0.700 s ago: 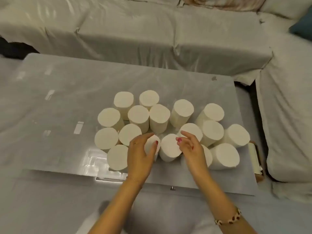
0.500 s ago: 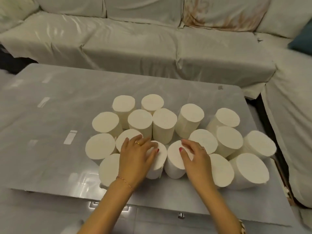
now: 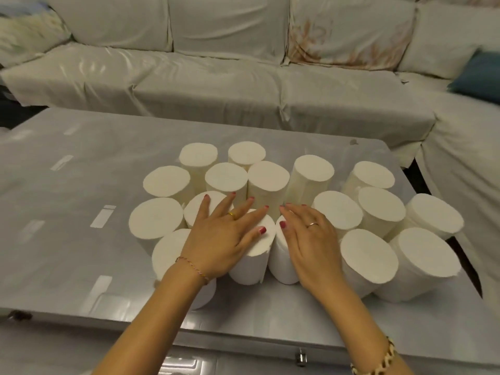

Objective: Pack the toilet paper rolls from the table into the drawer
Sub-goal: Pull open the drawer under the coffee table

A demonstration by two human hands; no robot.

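Observation:
Several white toilet paper rolls stand upright in a tight cluster on the grey table (image 3: 67,212). My left hand (image 3: 224,239) lies flat, fingers spread, over the top of one front roll (image 3: 250,266). My right hand (image 3: 308,242) lies the same way over the roll beside it (image 3: 281,266), fingers apart. Neither hand is closed around a roll. Both rolls stand on the table, touching each other. Below the table's near edge a drawer front with a small metal knob (image 3: 300,357) shows; I cannot see inside it.
A sofa under a pale cover (image 3: 216,85) runs along the far side and wraps round the right (image 3: 465,158), with a teal cushion (image 3: 479,77) on it. More rolls (image 3: 368,255) crowd to the right of my hands, near the table's right edge.
The camera has tipped up and come closer. Both hands have gone from curling around the two front rolls to lying flat on their tops with fingers spread.

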